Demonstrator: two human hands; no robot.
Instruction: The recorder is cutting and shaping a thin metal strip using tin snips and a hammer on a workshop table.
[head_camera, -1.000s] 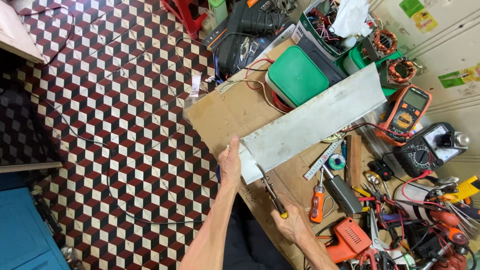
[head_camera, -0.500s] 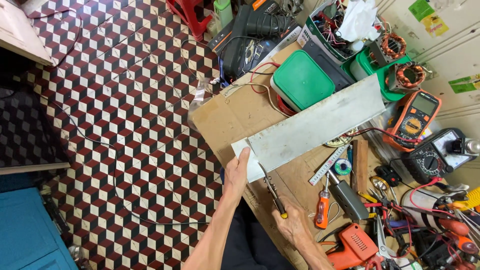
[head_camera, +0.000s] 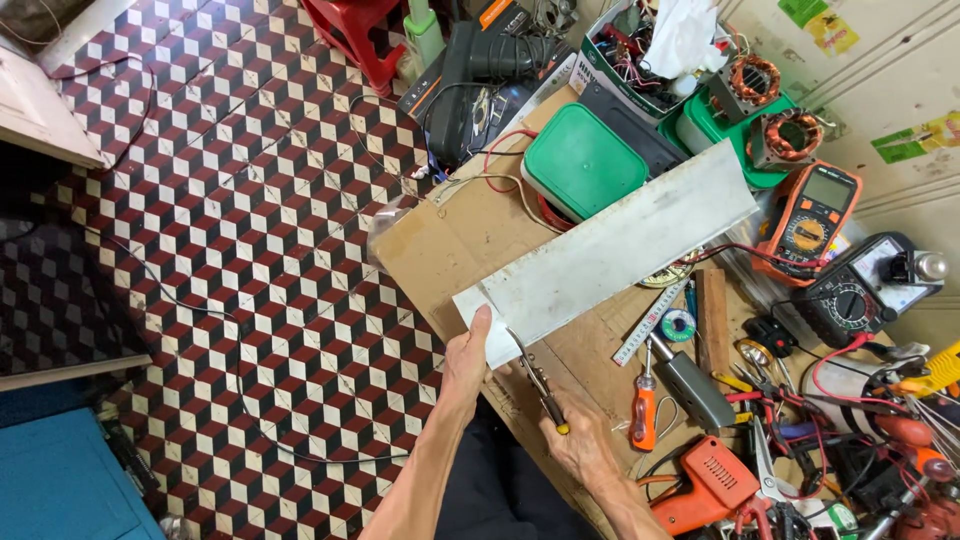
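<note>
Sheet-metal strip (head_camera: 620, 245), long and pale grey, lies diagonally across a cardboard sheet (head_camera: 450, 240) on the floor, its near end toward the person. Left hand (head_camera: 466, 358) presses that near end, fingers flat on top, thumb under the edge; closed on the strip. Right hand (head_camera: 580, 445) wrapped tight round the yellow-tipped handles of tin snips (head_camera: 535, 375), blades at the strip's near edge.

Risks, as judgement: left fingers sit just beside the blades, so a slip could nick them; cut edge likely sharp. The strip's far end rests on a green lidded box (head_camera: 582, 160), so it may rock or skid if pressed unevenly. Red wire (head_camera: 505, 140) runs under that area, could snag.

Containers: green box is lidded, contents hidden. Open cardboard box (head_camera: 600, 75) at top holds tangled wires and white cloth. Green tray (head_camera: 715, 125) carries two copper-wound motor stators (head_camera: 795, 135). To the right, an orange multimeter (head_camera: 815, 210), an orange-handled screwdriver (head_camera: 643, 415), a steel ruler (head_camera: 650, 320) and loose tools, all well apart from the cut.
</note>
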